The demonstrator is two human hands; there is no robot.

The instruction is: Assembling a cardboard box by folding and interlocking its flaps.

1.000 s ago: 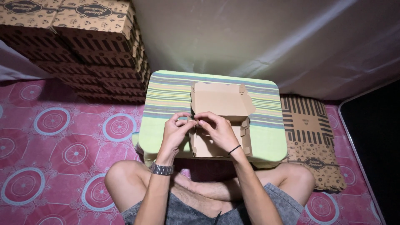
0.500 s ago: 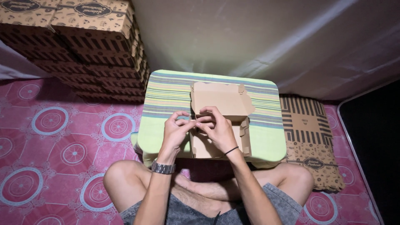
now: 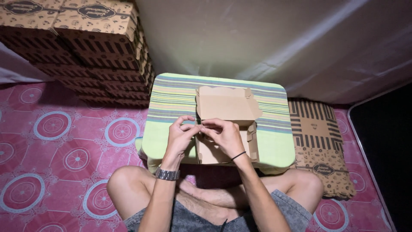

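Note:
A brown cardboard box (image 3: pixel 227 105), half folded with its lid flap standing open, lies on a striped green cushion (image 3: pixel 171 103) in front of my crossed legs. My left hand (image 3: pixel 182 135), with a metal watch on its wrist, pinches the box's left side wall. My right hand (image 3: pixel 225 135), with a black band on its wrist, meets it there, fingers on the same wall and over the box's inside. The fingertips of both hands touch at the front left corner.
A tall stack of folded, printed brown boxes (image 3: pixel 86 47) stands at the back left. A pile of flat printed box blanks (image 3: pixel 319 146) lies to the right of the cushion. A pale wall (image 3: pixel 266 38) rises behind, and pink patterned flooring (image 3: pixel 64 141) spreads to the left.
Both hands have shifted slightly on the box's left wall, and their fingertips have come closer together at the corner. The box stays in place.

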